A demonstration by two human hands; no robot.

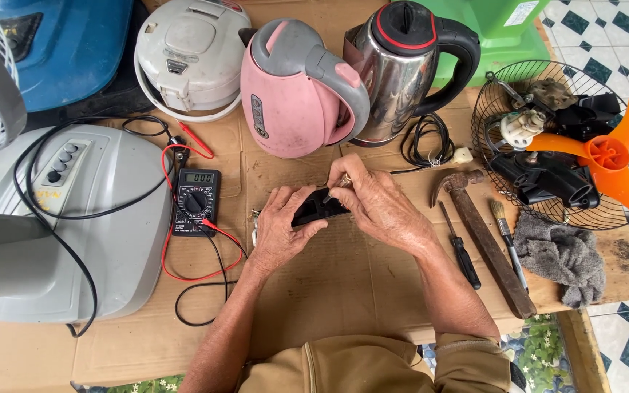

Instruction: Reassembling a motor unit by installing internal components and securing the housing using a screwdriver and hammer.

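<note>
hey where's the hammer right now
In the head view the hammer lies on the cardboard right of the right hand, between a black-handled screwdriver and a small brush.

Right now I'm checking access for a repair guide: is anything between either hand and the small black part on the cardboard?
Nothing visible. The left hand grips the small black plastic part directly, and the right hand rests on it, pinching a small metal piece at its top edge.

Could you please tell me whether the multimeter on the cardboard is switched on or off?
On: the multimeter has digits lit on its small screen, and its red and black leads are plugged in.
</note>
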